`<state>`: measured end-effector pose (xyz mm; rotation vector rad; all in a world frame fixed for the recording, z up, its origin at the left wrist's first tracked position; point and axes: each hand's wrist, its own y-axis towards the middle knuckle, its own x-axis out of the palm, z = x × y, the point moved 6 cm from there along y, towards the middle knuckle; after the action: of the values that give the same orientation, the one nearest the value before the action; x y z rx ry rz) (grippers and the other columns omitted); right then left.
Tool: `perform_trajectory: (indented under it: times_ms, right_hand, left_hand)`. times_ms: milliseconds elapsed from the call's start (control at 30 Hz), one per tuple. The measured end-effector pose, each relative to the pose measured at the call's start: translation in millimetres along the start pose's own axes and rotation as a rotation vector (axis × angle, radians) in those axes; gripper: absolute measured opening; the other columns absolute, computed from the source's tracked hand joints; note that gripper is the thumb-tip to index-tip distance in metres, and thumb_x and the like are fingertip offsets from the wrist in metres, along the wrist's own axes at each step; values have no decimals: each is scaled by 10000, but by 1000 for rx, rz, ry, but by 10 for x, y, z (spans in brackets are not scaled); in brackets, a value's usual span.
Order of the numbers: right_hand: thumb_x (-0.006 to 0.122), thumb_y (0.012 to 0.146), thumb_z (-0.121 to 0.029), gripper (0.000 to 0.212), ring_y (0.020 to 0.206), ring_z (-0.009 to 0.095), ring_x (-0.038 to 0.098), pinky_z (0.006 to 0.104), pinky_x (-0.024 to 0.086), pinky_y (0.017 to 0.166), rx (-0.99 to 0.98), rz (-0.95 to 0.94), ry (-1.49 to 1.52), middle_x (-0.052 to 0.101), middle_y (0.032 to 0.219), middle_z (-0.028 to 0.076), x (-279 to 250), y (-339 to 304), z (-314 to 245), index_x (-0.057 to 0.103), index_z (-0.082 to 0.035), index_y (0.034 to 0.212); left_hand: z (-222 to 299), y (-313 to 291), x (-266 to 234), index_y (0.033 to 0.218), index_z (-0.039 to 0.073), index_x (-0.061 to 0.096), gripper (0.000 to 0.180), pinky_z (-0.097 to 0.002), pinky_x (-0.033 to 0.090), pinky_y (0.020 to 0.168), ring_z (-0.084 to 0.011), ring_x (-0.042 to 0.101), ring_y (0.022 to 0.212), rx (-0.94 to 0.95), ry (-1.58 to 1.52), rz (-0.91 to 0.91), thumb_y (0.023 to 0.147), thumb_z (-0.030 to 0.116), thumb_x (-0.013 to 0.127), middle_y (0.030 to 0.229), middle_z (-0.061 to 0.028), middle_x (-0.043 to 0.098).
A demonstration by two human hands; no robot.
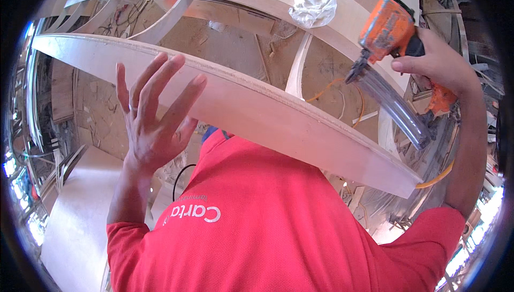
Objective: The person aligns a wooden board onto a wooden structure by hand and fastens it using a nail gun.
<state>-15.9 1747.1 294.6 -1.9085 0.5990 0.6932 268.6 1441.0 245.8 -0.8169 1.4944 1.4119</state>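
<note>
**Nail gun poised over curved plywood frame**

A large curved plywood frame (251, 104) of pale ribs fills the view, its nearest rib sweeping from upper left down to lower right, directly in front of the person in the red shirt (278, 222). Below the ribs lies a sawdust-strewn floor (235, 51) with orange hose looped across it. The right hand (439, 61) is clenched around an orange pneumatic nail gun (388, 29), nose angled down-left toward the rib's upper edge, just beside it; whether it touches cannot be told. The left hand (152, 115) is released, fingers spread, palm against or just before the rib's face farther left along its length. A crumpled white rag (313, 7) rests on a rear rib. No containers are visible.
</note>
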Motion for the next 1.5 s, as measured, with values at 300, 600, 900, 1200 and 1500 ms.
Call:
perform_trajectory:
  times_ms: [300, 600, 900, 1200, 1500]
  right_hand:
    - [865, 814, -305, 581, 596, 73, 558, 259, 445, 522, 69, 190, -9, 676, 894, 41, -155, -460, 308, 618, 10, 1236]
    - [877, 820, -344, 685, 1034, 224, 685, 369, 520, 953, 132, 583, -77, 725, 1146, 133, -446, -1042, 1392, 610, 43, 1318]
    - [869, 819, -542, 726, 865, 179, 690, 363, 542, 795, 612, 1055, -309, 744, 1019, 116, -203, -2749, 2824, 699, 31, 1231]
    - [859, 807, -540, 738, 1180, 385, 678, 449, 503, 1007, 919, 1377, -212, 736, 1238, 198, 1850, -4074, 3824, 692, -26, 1309]
    - [879, 859, -350, 616, 1060, 254, 699, 383, 524, 965, 924, 1492, 674, 754, 1194, 159, 5516, -3725, 4413, 682, 14, 1315]
  left_hand:
    - [197, -598, -159, 1006, 51, 726, 319, -442, 479, 841, -293, 673, 911, -134, -310, 314, 743, 182, 848, 966, -100, 699]
    - [157, -794, -155, 1027, 47, 673, 188, -451, 500, 801, -322, 640, 888, -134, -372, 337, 936, 198, 739, 927, -131, 667]
    - [-386, -716, -323, 938, -11, 691, 224, -460, 499, 733, -326, 628, 821, 63, -592, 478, 893, 205, 721, 870, -133, 663]
    - [-278, -212, -709, 962, -30, 712, 292, -448, 510, 754, -329, 641, 834, 213, -659, 371, 911, 258, 721, 872, -152, 656]
    - [1162, 776, -258, 1615, 30, 389, 1245, -471, 469, 1086, -357, 626, 1241, 317, -504, -171, 586, 380, 996, 1354, -199, 638]
